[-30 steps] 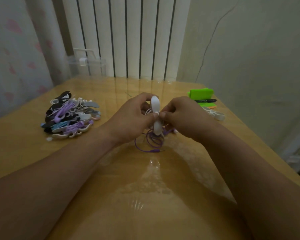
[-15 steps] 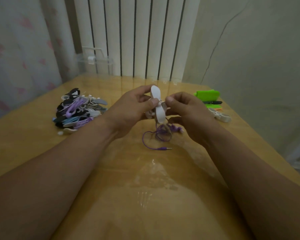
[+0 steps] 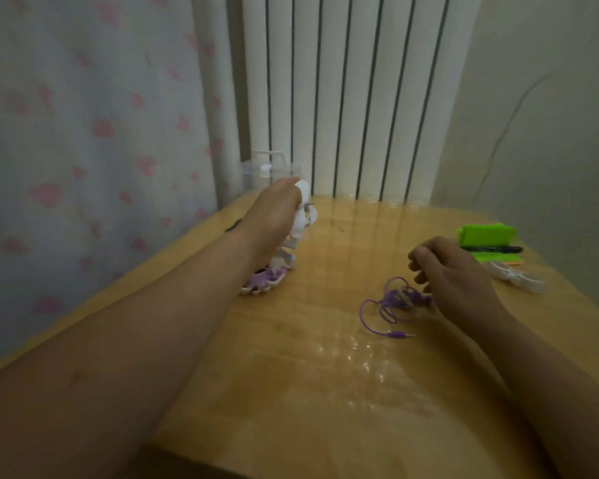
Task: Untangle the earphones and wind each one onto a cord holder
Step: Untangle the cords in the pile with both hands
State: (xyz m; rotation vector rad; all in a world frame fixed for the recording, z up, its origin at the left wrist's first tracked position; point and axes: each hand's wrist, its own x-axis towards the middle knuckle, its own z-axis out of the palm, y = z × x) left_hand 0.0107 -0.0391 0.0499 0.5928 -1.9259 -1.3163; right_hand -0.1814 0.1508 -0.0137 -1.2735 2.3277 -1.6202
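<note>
Wooden table (image 3: 291,392), glossy, backed by a white ribbed radiator (image 3: 343,98); pink-patterned curtain (image 3: 83,133) to the left, plain wall to the right. Purple earphones (image 3: 395,302): loose tangle lying on the table right of centre, plug end (image 3: 400,335) trailing toward the near edge. Right hand (image 3: 453,271): over the tangle's right side, fingers loosely curled; whether it holds the cord cannot be told, as the cord runs under the hand. Left hand (image 3: 274,216): raised toward the far left of the table, fingers wrapped round a white cord holder (image 3: 303,209), blurred. Pile (image 3: 267,280) of purple and white wound pieces: on the table below that hand, mostly hidden by the forearm. Clear box (image 3: 270,171): far edge, just behind the left hand. Green item (image 3: 486,235), black pen (image 3: 491,249) and spare white holders (image 3: 514,276): grouped at the right edge, beyond the right hand.
</note>
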